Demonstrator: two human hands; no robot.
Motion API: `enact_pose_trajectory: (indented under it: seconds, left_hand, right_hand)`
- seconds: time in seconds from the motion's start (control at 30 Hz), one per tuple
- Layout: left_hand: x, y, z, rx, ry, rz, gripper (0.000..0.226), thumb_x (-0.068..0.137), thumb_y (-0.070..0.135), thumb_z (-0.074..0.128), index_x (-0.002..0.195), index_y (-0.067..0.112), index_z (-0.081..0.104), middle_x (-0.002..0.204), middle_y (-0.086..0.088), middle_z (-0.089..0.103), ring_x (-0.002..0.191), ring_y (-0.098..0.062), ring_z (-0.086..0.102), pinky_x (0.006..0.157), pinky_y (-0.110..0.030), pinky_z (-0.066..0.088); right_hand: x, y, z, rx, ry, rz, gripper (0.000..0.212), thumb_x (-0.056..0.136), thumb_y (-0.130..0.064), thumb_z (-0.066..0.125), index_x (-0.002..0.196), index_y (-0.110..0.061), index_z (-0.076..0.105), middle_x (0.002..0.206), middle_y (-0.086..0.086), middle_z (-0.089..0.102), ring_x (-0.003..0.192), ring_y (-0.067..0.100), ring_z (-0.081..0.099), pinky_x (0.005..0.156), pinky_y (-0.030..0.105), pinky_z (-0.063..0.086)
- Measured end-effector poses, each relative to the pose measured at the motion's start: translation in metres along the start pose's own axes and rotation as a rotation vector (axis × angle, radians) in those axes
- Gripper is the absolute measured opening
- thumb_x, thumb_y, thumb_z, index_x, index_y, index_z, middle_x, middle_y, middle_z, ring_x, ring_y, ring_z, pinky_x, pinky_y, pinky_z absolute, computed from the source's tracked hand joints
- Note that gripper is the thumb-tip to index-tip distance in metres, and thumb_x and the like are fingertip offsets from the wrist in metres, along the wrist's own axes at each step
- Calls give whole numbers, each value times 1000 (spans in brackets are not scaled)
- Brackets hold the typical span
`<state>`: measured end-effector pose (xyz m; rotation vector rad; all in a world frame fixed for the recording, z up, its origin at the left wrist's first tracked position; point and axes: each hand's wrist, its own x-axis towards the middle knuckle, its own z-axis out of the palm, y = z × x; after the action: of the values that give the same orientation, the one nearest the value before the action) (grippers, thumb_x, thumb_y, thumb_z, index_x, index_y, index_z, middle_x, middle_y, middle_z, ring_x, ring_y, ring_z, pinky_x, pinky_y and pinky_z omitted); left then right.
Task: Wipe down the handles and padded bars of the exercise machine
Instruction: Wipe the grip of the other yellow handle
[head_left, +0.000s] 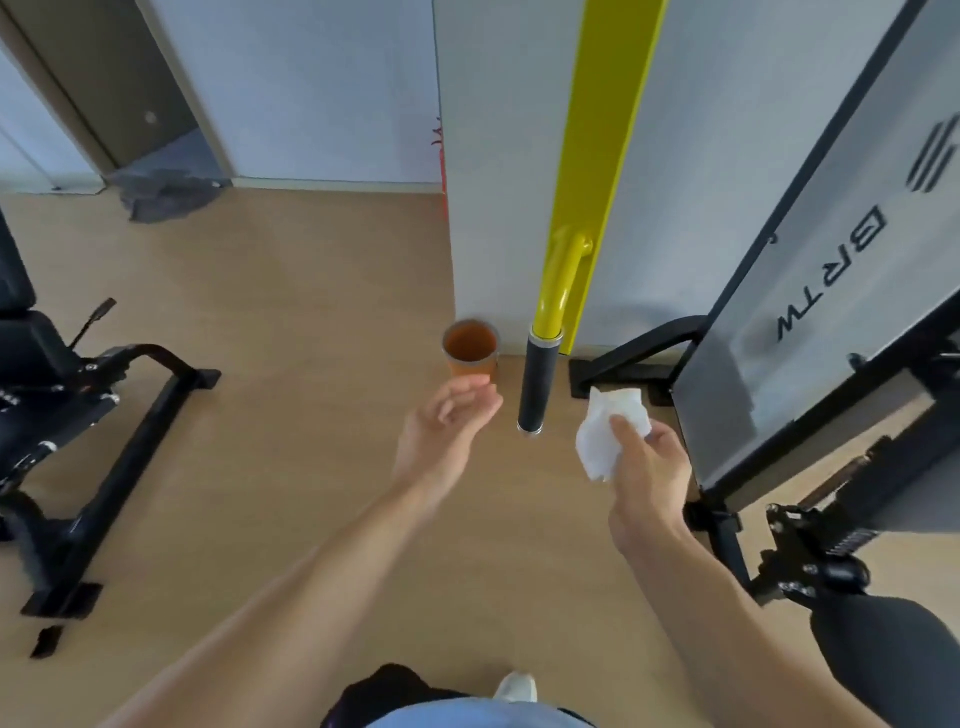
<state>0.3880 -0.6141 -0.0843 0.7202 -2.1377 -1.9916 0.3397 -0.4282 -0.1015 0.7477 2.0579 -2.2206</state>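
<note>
A black handle grip (538, 382) hangs at the lower end of a yellow machine arm (597, 156), pointing down toward me. My right hand (647, 478) holds a crumpled white wipe (608, 434) just right of the grip, apart from it. To the grip's left, a short gap away, my left hand (441, 431) hovers with relaxed, slightly curled fingers and holds nothing. A black padded bar (893, 654) shows at the lower right corner.
An orange cup (470, 348) stands on the wooden floor by the wall, just left of the grip. The machine's grey shroud (831, 291) and black frame fill the right side. A black bench frame (93, 441) sits at the left. Grey cloth (166, 197) lies by the far door.
</note>
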Motion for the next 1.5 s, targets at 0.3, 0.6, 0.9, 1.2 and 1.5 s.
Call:
enact_pose_trajectory:
  seconds: [0.3,0.6,0.9,1.2,1.5]
  left_hand:
    - [53,57,17,63,-214,258,48,81,66,61,110,30,75,107,2,77,104,-16,72,101,-50,52]
    - [76,86,14,105,-384,291,21,86,36,77,100,20,75,87,9,79,86,-4,74,79,-15,51]
    - [92,92,5,196,-492,389,20,78,47,80,88,30,77,85,10,80,86,-9,76,90,-40,58]
    - [99,96,2,208,-563,401,23,81,41,81,91,21,78,84,7,80,87,-11,77,94,-44,56]
    - [102,101,1,290,-589,410,23,82,47,78,91,26,78,83,14,79,86,-1,74,86,-29,55]
  right_hand:
    - [-32,-19,48,-37,-326,-403,12,101,-27,56,98,-19,63,88,-11,67,83,0,62,75,19,47]
    - [-21,-18,72,-206,-175,-391,25,88,-40,70,112,-40,66,98,-16,72,95,1,67,69,23,56]
    - [-28,-19,93,-197,-37,-467,21,86,-37,73,106,-34,70,92,-18,73,91,1,67,75,22,53]
    - [-21,9,96,-425,-43,-422,16,87,-43,68,94,-51,57,81,-24,67,78,1,62,58,11,43]
    - [-16,17,102,-437,18,-476,12,86,-45,62,94,-37,60,80,-13,67,73,11,63,61,35,51]
